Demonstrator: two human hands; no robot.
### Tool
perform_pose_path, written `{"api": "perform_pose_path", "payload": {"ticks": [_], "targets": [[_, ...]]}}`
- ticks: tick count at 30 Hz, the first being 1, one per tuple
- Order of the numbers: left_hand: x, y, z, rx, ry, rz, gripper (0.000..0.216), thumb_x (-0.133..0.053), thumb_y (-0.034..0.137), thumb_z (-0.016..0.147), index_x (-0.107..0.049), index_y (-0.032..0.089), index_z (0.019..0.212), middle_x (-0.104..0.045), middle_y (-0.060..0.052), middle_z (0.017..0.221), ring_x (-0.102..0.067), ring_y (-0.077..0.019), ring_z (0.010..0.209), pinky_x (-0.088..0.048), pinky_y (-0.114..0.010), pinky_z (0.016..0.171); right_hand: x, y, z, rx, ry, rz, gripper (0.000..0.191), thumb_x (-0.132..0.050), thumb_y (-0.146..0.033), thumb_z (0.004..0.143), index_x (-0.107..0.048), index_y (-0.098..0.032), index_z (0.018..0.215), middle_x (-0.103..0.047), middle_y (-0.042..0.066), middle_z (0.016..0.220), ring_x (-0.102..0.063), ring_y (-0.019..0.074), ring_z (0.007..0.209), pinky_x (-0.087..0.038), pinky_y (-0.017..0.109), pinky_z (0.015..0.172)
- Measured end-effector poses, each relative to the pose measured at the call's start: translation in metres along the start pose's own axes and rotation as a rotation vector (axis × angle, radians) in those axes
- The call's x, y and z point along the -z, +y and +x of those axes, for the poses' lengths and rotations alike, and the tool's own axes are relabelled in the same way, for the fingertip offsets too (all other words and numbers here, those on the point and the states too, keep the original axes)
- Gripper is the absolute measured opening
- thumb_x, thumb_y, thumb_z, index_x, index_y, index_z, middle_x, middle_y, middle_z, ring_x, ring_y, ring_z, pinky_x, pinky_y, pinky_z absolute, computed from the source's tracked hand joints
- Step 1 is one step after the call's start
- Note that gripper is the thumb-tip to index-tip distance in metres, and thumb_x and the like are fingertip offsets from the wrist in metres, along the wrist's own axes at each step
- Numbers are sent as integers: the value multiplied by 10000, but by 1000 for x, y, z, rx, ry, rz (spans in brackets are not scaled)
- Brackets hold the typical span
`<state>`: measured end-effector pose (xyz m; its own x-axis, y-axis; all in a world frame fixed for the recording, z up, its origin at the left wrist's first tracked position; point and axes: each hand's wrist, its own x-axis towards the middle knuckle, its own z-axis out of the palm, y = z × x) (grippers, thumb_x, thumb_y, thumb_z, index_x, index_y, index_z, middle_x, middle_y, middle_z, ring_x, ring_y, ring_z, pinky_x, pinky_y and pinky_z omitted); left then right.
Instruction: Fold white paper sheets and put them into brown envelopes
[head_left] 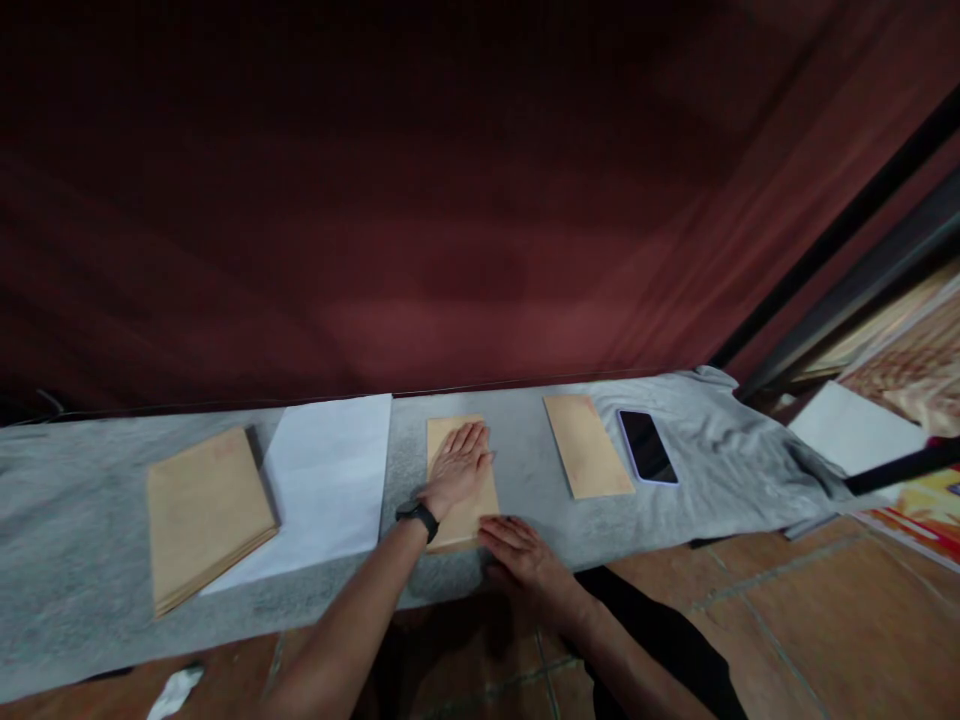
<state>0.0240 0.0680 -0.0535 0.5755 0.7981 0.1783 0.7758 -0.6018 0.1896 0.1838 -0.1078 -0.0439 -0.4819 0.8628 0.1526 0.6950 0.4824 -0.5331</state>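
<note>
A brown paper envelope lies on the grey cloth in front of me. Flat on its upper part rests my left hand, fingers stretched out, with a dark watch on the wrist. My right hand touches the envelope's lower right corner, its fingers extended and holding nothing that I can see. Another brown envelope lies apart to the right. On the left, a stack of larger brown envelopes overlaps white paper sheets.
A phone with a pale purple edge lies right of the second envelope. Grey cloth covers the long narrow surface, backed by a dark red panel. Crumpled white tissue is on the tiled floor. Printed packaging stands at far right.
</note>
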Motion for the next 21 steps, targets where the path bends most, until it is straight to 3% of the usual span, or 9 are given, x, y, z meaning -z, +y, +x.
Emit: {"api": "perform_pose_path", "payload": {"ticks": [6, 9, 11, 16, 21], "targets": [[15, 12, -84, -84, -170, -90, 562, -269, 400, 1059, -278, 189, 1579, -294, -82, 1645, -228, -224, 1531, -186, -488, 1252, 2, -1, -1, -37, 44, -50, 518, -573, -236, 961, -489, -212, 1471, -489, 87, 1535, -445, 216, 1420, -340, 446, 1215], [26, 18, -128, -123, -200, -195, 539, -334, 433, 1056, -317, 259, 1566, -322, -39, 1637, -253, -191, 1522, -233, -429, 1250, 3, 1, 0, -27, 105, -30, 457, -584, -196, 950, -560, -234, 1404, -571, 72, 1463, -517, 216, 1354, -397, 451, 1169], [32, 20, -146, -118, -157, -261, 539, -441, 435, 1026, -378, 275, 1537, -382, -40, 1610, -321, -194, 1496, -297, -422, 1229, 1, 1, 3, -45, 152, -21, 383, -581, -178, 952, -622, -243, 1328, -630, 63, 1392, -573, 216, 1286, -436, 449, 1123], [33, 24, -158, -3, 80, -373, 331, -435, 315, 1034, -661, 228, 1260, -675, -70, 1324, -598, -204, 1262, -479, -430, 1094, -6, -2, 13, -128, 248, -69, 209, -585, -194, 969, -711, -247, 1127, -714, 43, 1231, -650, 207, 1121, -472, 411, 1016], [31, 27, -153, 17, 181, -355, 290, -437, 270, 1026, -691, 204, 1150, -715, -78, 1207, -647, -217, 1156, -526, -429, 1032, -11, -5, 18, -168, 293, -137, 147, -584, -214, 977, -715, -236, 1038, -734, 39, 1141, -656, 200, 1037, -453, 372, 949]]}}
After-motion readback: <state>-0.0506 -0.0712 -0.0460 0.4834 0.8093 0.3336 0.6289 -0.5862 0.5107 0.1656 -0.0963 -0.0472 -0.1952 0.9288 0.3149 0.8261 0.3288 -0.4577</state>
